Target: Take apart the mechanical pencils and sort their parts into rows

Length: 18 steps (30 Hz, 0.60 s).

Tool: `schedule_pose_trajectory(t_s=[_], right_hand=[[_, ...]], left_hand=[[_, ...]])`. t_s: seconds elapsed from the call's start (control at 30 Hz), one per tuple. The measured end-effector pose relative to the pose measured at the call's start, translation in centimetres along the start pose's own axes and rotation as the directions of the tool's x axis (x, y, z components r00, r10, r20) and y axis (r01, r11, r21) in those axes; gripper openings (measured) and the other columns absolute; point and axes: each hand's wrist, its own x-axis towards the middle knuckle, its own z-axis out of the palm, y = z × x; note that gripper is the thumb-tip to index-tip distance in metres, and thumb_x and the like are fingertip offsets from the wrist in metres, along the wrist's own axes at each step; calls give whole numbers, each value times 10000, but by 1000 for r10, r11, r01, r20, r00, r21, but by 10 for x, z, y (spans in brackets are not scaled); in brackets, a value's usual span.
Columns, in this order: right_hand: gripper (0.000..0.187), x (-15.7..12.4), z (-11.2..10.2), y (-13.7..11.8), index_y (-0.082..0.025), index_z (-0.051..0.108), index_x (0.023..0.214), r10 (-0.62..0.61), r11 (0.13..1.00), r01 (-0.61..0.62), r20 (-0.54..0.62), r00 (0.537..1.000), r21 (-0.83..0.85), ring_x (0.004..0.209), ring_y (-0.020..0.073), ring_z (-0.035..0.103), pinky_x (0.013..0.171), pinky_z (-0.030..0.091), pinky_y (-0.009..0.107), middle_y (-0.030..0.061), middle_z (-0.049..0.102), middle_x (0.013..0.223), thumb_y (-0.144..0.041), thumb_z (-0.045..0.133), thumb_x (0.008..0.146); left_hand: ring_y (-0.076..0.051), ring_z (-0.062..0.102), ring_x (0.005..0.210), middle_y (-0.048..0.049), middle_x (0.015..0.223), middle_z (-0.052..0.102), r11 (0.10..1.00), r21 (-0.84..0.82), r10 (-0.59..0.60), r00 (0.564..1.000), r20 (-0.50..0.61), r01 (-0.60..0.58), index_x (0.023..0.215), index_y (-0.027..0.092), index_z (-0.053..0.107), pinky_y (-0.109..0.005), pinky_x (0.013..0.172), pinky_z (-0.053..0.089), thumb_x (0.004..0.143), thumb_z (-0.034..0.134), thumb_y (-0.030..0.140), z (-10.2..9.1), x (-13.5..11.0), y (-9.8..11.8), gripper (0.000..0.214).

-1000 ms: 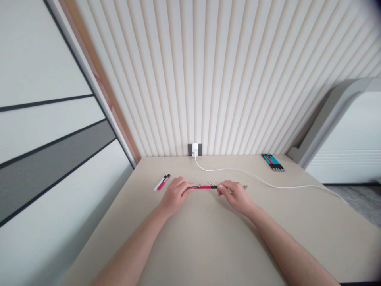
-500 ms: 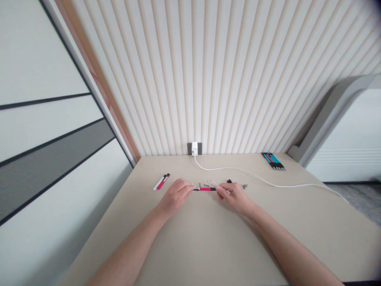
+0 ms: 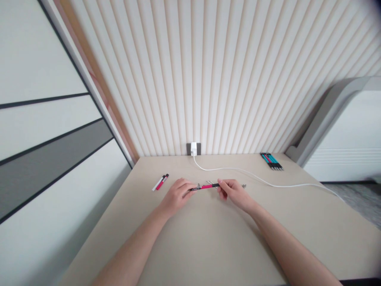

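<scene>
A pink and black pen (image 3: 206, 186) spans the gap between my two hands, tilted slightly up toward the right. My left hand (image 3: 177, 194) pinches its black left end, and my right hand (image 3: 231, 192) has thumb and fingers closed on the black right end. Just behind the pen lie thin white refills (image 3: 209, 182), partly covered by it. Small metal pieces (image 3: 244, 186) rest beyond my right hand, too small to make out. To the left of my left hand are a pink pen barrel (image 3: 162, 182) and a white one (image 3: 158, 183), both with black ends.
Several blue and pink pens (image 3: 271, 161) lie side by side at the back right of the table (image 3: 190, 246). A white charger (image 3: 193, 149) sits in the wall socket, its white cable (image 3: 256, 178) running across the table to the right edge.
The pen's right end has risen and it now tilts, with my right hand slightly higher. The black parts seen behind my right hand are now hidden. The view has shifted slightly.
</scene>
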Motion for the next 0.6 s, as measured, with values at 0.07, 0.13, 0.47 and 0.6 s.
schedule_pose_trajectory(t_s=[0.07,0.13,0.47,0.6], right_hand=[[556,2,-2,1,-168,624,696,-4,1000,4,-8,1000,19,496,130,513,530,419,255,18,611,555,-657,429,877],[551,2,-3,2,-165,640,716,-15,1000,14,9,1000,15,503,129,514,532,423,256,21,620,572,-657,447,869],[487,1,-2,1,-153,642,719,-40,989,33,43,998,146,522,106,502,542,393,241,17,634,610,-605,527,860],[468,2,0,6,-142,651,731,-9,967,-15,91,996,253,526,102,514,548,400,236,39,663,642,-597,587,823]], left_hand=[[-177,629,871,-69,946,675,993,-76,-92,995,-34,89,1124,192,619,-324,807,521,902,595,275,1,0,-1,239],[-170,643,820,-57,917,692,970,-136,-211,974,-81,199,1140,192,625,-310,789,526,881,621,300,1,0,-1,280],[-190,632,751,-92,802,697,524,-735,-502,853,140,430,1019,95,693,-348,755,513,894,564,458,3,2,7,405],[-164,600,669,-59,706,651,345,-829,-515,827,225,440,880,113,686,-325,690,493,793,674,519,7,2,8,415]])
